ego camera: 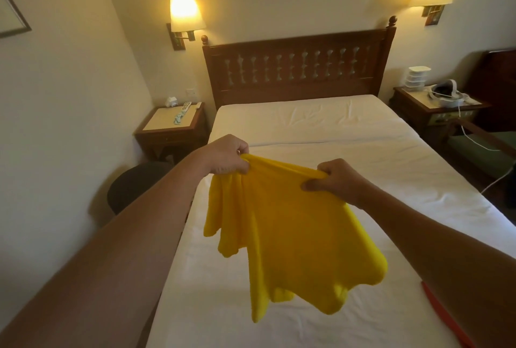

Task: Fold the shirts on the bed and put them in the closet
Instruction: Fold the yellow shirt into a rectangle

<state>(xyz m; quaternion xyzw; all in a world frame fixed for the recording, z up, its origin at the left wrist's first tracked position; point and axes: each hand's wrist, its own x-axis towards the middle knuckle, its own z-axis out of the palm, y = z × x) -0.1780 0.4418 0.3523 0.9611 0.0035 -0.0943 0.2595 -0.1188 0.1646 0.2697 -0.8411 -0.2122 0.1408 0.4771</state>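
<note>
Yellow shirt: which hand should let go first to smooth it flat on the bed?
Probably right. The left hand and right hand both pinch the yellow shirt at its top edge, but it hangs mostly below the right, over bare bed.

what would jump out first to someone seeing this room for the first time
The bright yellow shirt at centre frame draws the eye first, held up above the white bed, gripped along its top edge by the left hand and the right hand. Next come the two lit wall lamps either side of the dark wooden headboard. A strip of orange-red cloth peeks in at the bed's lower right.
</note>
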